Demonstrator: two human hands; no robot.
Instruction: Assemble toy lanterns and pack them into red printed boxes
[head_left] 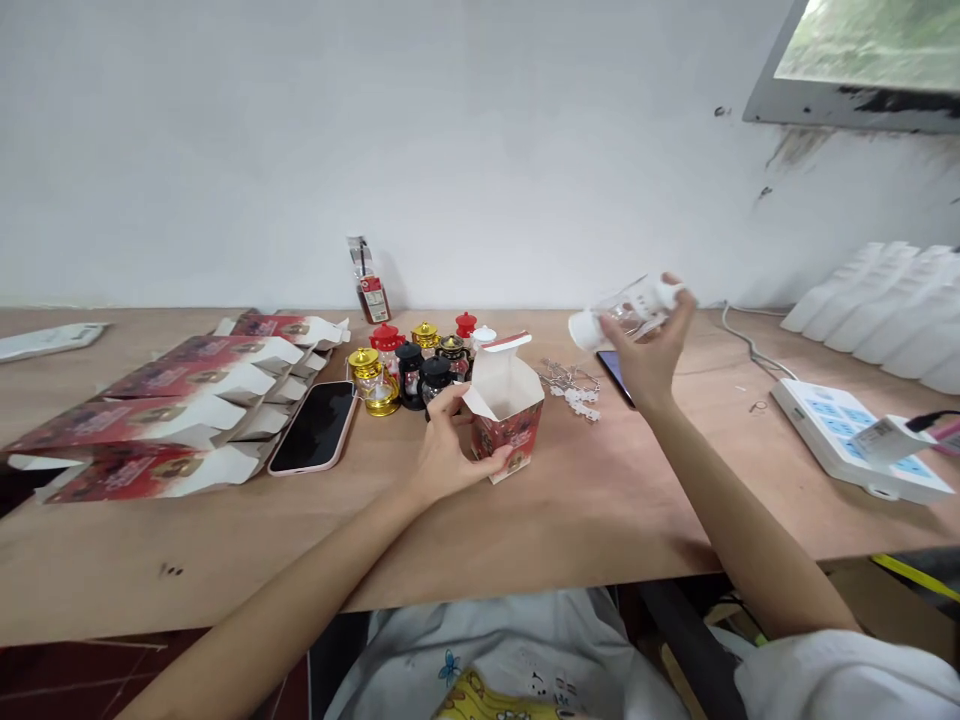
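Your plywood table point(600, 520) is matt and pale brown; on its left lies a fanned row of flat cartons point(172, 400), glossy red print outside and plain white card inside; a phone in a pink case point(315, 425) lies face up just beside them.

The open box point(510, 400), thin card of the same red print, stands tilted near the middle with its white flaps up and its mouth facing up and a little right; your left hand point(446, 450) curls around its left side, fingers pressed on the wall.

Your right hand point(649, 360) is raised right of the box and higher, closed on the white lantern point(626, 310); this hard plastic piece with a clear middle lies almost level, its long axis running left to right, the wider end toward the box; the two are apart.

Behind the box stand small lanterns point(416, 365), shiny red, gold and black; wire hooks point(574, 385) lie between the box and your right hand.
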